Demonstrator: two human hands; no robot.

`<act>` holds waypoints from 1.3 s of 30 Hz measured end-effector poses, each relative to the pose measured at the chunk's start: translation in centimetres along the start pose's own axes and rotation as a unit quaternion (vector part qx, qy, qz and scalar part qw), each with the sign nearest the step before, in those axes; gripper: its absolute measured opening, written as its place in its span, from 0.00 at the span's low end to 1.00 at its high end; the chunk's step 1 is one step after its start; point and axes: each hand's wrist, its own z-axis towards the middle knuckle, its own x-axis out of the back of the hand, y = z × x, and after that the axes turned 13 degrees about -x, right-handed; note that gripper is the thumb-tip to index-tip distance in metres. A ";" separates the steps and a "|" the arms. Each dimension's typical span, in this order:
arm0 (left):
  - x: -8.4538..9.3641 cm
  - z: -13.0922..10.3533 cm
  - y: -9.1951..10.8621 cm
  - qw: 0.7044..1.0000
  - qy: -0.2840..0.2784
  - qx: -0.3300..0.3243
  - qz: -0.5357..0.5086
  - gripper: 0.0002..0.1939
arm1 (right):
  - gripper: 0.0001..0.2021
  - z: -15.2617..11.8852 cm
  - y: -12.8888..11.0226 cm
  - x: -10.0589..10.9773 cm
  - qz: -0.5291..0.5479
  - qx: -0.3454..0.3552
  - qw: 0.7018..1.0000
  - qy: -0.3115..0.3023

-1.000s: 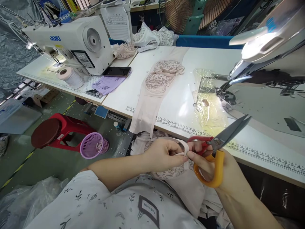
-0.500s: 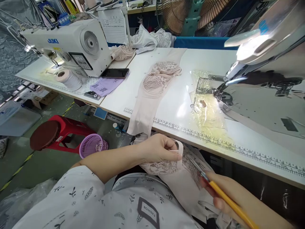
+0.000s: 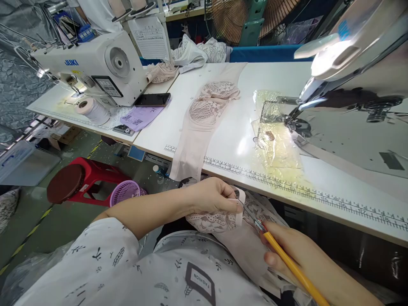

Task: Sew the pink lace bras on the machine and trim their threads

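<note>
Diagonally, the front edge of a white ruler-marked worktop [image 3: 237, 91] runs down to the lower right, its surface showing between a flat pale-pink lace bra [image 3: 204, 138] at upper centre and crinkled yellow film [image 3: 280, 148]. Below that edge, at lower centre, the left hand [image 3: 218, 197] pinches a beige lace garment [image 3: 212, 223] by its narrow strap; the right hand [image 3: 287, 242] grips orange-handled metal scissors [image 3: 287, 258], blades at the strap loop, contact unclear.
</note>
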 end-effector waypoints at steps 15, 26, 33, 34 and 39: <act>0.5 0.2 -0.2 1.000 -0.027 -0.003 -0.004 0.19 | 0.21 -0.2 -0.3 -0.6 0.003 -0.134 0.988 -0.076; 0.4 0.2 0.0 1.000 -0.024 0.004 0.014 0.23 | 0.21 -0.3 -0.3 -1.8 0.084 -0.089 0.992 -0.016; 0.3 0.2 0.1 1.000 -0.022 0.006 0.020 0.23 | 0.23 0.0 -0.9 -2.1 0.077 -0.073 0.994 0.022; 0.3 0.1 0.1 1.000 -0.020 0.007 0.021 0.24 | 0.22 0.1 -1.0 -2.1 0.077 -0.074 0.994 0.019; 0.4 0.0 0.1 0.999 -0.031 0.004 0.018 0.24 | 0.22 0.2 -1.3 -1.3 0.022 -0.094 0.995 0.015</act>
